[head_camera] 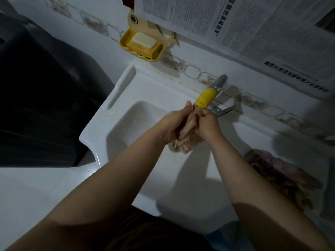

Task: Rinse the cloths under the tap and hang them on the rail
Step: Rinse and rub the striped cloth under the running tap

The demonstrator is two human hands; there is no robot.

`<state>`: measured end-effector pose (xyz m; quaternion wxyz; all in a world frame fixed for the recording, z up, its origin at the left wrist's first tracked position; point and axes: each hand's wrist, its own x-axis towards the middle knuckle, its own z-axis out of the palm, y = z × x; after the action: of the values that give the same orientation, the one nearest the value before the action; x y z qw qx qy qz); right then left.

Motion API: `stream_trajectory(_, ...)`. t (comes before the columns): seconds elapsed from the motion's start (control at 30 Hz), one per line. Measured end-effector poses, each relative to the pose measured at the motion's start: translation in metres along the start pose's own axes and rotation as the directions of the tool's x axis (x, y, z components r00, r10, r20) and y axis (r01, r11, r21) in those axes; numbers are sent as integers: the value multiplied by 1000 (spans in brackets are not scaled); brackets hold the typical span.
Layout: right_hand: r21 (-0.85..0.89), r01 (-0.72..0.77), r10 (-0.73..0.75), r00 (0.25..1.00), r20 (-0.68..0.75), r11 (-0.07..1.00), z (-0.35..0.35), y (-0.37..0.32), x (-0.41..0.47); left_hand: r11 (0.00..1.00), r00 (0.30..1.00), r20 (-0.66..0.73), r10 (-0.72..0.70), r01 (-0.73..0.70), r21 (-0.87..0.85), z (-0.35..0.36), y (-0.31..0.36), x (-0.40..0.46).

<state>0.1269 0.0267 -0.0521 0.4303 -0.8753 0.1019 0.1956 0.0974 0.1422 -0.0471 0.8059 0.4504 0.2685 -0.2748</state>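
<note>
Here, cloth: a brownish striped cloth (188, 136) is bunched between both hands over the middle of the sink (126, 113), directly below the tap (208, 96).
Cloth axis: its long axis runs from the tap's yellow spout down toward the drain; the loose lower end hangs toward the person, the upper end points at the spout.
Left hand: the left hand (174, 124) grasps the cloth from the left side, fingers wrapped round it, thumb up near the spout.
Right hand: the right hand (208, 124) clenches round the cloth from the right side.
Other cloths: a heap of pinkish and brown cloths (279, 176) lies on the sink's right ledge, near its front right corner.
Surface: a white sink, wet with droplets, with a groove along its left rim.
Room: a tiled wall; a yellow soap dish (143, 45) holding soap hangs above the sink's back left corner; newspaper (253, 24) covers the wall above the tap; a dark appliance (36, 87) stands left of the sink.
</note>
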Motion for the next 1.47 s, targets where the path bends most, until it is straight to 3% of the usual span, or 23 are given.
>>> stream_trajectory(0.1, 179, -127, 72, 955, 288, 976, -7, 9, -4, 995, 988, 143, 65, -75, 66, -25, 13, -2)
stream_trajectory(0.17, 229, -83, -1, 938, 345, 970, -11, 12, -10, 985, 986, 145, 86, -106, 135, -33, 18, -5)
stream_trajectory(0.27, 359, -11, -66, 977, 203, 933, -16, 14, -11, 911, 984, 60, 167, -178, 371, -31, 18, -6)
stream_trajectory(0.33, 429, -3, -68, 987, 149, 903, -14, 12, -13, 767, 953, -34, 301, -221, 603, -25, 18, -5)
stream_trajectory(0.4, 480, -24, -33, 993, 110, 877, -13, 7, -12, 681, 900, -80, 428, -263, 684, -18, 16, -2)
stream_trajectory(0.5, 550, -30, 26, 1000, 16, 835, -18, -9, -17, 742, 855, -213, 473, -257, 619, -5, 10, 9)
stream_trajectory(0.57, 465, 21, 10, 998, -65, 885, -8, -18, -25, 813, 848, -297, 439, -234, 533, 3, 11, 13)
stream_trajectory(0.67, 98, 142, -126, 980, -156, 985, 13, -24, -34, 854, 897, -299, 325, -144, 499, 19, 4, 17)
stream_trajectory(0.73, -165, 137, -167, 969, -185, 977, 11, -19, -19, 965, 940, -302, 160, -85, 247, 32, -5, 13)
stream_trajectory(0.8, -285, 129, -198, 954, -225, 950, 7, -17, -12, 997, 948, -308, 75, -80, -3, 32, -7, 10)
stream_trajectory(0.93, -272, 270, -316, 938, -142, 924, 23, -20, -33, 989, 940, -336, 58, -99, -106, 21, -2, 11)
stream_trajectory(1.07, -342, 80, -146, 974, -172, 936, 9, -19, -18, 988, 956, -291, -46, 0, -156, 27, -6, 8)
stream_trajectory(1.17, -390, 270, -352, 923, -156, 880, 24, -15, -39, 988, 948, -312, -55, 6, -157, 16, 2, 9)
stream_trajectory(1.23, -397, 300, -387, 909, -158, 867, 28, -13, -47, 986, 977, -190, -98, 69, -152, 10, 6, 3)
stream_trajectory(1.27, -412, 236, -326, 931, -163, 880, 22, -13, -41, 982, 986, -98, -135, 121, -143, 9, 7, 0)
stream_trajectory(1.37, -359, 93, -156, 976, -150, 929, -3, -7, -19, 981, 991, -36, -132, 136, 137, -3, 13, -2)
stream_trajectory(1.4, -286, 112, -153, 980, -127, 952, -7, -5, -18, 947, 996, -49, -77, 88, 308, -10, 18, -2)
stream_trajectory(1.47, -103, 173, -176, 984, -23, 980, -8, -2, -24, 783, 997, -41, 69, -29, 622, -20, 31, -4)
